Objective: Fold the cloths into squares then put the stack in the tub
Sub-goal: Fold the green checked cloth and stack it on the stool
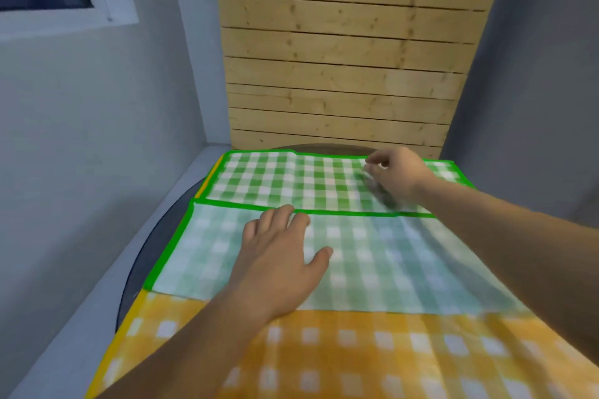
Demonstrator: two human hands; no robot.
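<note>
Fingers (285,215) of left hand (278,256) flat on green gingham cloth (275,178), paler underside up

no readable text, no labels, no brands, no numbers, no signs anywhere

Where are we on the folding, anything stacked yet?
Early. Green cloth has one flap folded over, not yet square; left hand presses the flap flat, right hand pinches the far half. Yellow cloth underneath lies spread, unfolded. Stacking and stowing remain.
</note>
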